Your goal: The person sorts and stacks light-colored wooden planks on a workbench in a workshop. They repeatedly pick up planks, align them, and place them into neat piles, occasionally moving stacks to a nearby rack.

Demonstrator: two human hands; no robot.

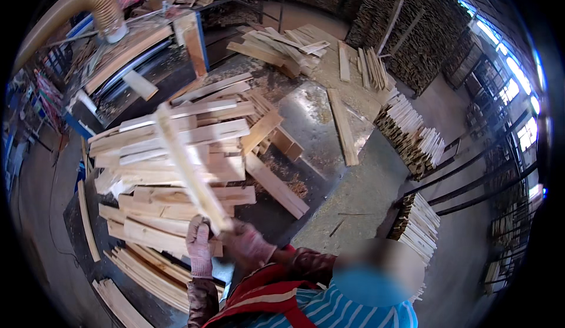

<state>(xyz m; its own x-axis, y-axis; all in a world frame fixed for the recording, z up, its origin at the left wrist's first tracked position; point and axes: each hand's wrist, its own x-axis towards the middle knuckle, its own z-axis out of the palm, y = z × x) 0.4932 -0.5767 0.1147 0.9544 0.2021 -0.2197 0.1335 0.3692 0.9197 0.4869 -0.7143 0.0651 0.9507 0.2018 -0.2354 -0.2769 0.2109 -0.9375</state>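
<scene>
1. Right hand [252, 245], gloved, blurred, clasps the near end of one pale wooden board [191, 172]; left hand [200, 248] curls at its edge, grip impossible to tell.
2. Just beyond the hands, on the bench [300, 107]: loose boards [226, 129], dozens, uncountable; plenty left, I'd judge, finished share unclear.
3. Farther right: one lone board [343, 128].
4. Far left: one ribbed hose [106, 10].

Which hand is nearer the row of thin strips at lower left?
Left: the left hand is just right of the thin strips; the right hand is farther right, beyond it.
</scene>
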